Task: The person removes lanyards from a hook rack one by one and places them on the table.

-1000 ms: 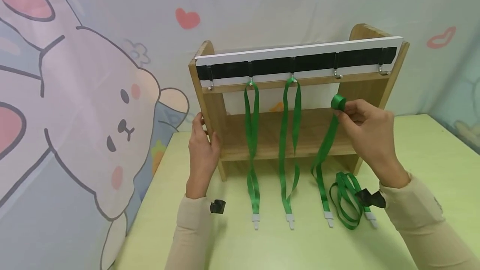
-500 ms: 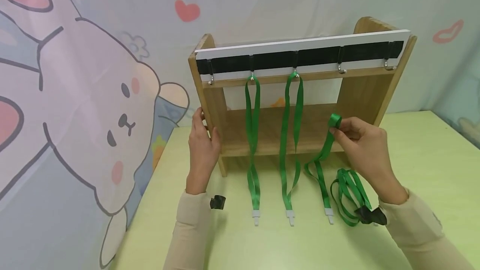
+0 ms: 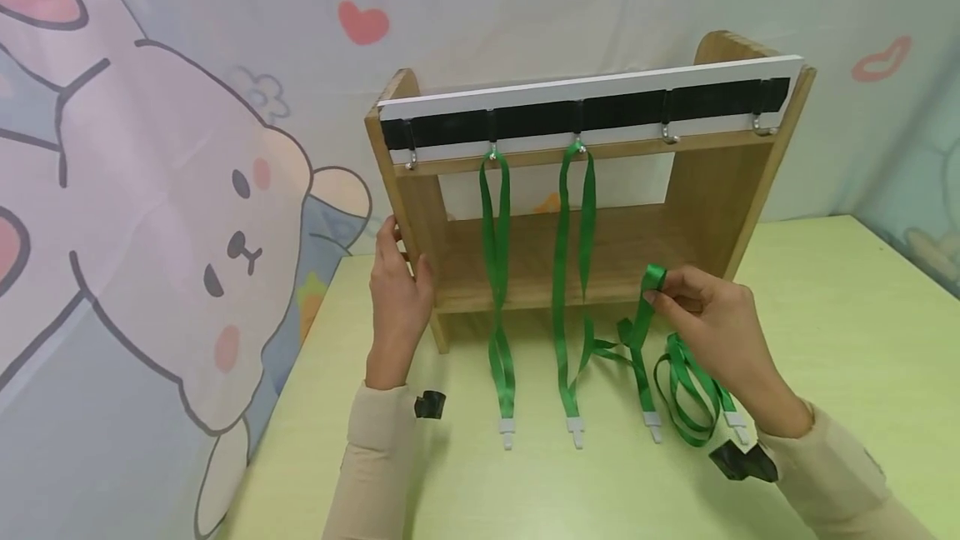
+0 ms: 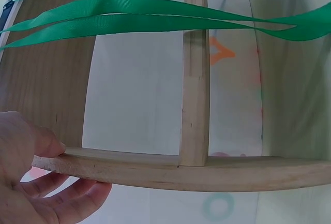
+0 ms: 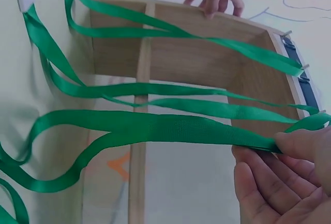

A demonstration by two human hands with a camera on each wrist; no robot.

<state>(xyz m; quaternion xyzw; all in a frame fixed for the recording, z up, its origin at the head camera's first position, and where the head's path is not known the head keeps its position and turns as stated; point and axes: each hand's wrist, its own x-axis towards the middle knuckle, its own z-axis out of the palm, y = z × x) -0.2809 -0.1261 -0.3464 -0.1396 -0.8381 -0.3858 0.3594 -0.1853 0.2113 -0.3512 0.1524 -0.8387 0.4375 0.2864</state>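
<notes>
My right hand (image 3: 712,319) pinches the folded top of a green lanyard (image 3: 637,332) between thumb and fingers, low in front of the wooden shelf (image 3: 416,207). The strap's lower part lies slack on the table, its white clip (image 3: 652,421) toward me. In the right wrist view the doubled strap (image 5: 181,129) runs from my fingertips. My left hand (image 3: 397,307) holds the shelf's left side board, thumb on one face and fingers round the other, as the left wrist view shows. Two more lanyards, a left one (image 3: 496,232) and a middle one (image 3: 560,232), hang from hooks.
A white rail with a black strip (image 3: 622,113) spans the shelf top. Its far-left hook (image 3: 411,160) and two right hooks (image 3: 670,137) bear nothing. A coiled green lanyard (image 3: 682,398) lies on the yellow-green table (image 3: 600,498) below my right hand. A printed cloth (image 3: 525,15) hangs behind.
My right hand has come down and slightly left with the pinched lanyard, whose strap now bunches on the table toward the middle lanyard. My left hand stays on the side board.
</notes>
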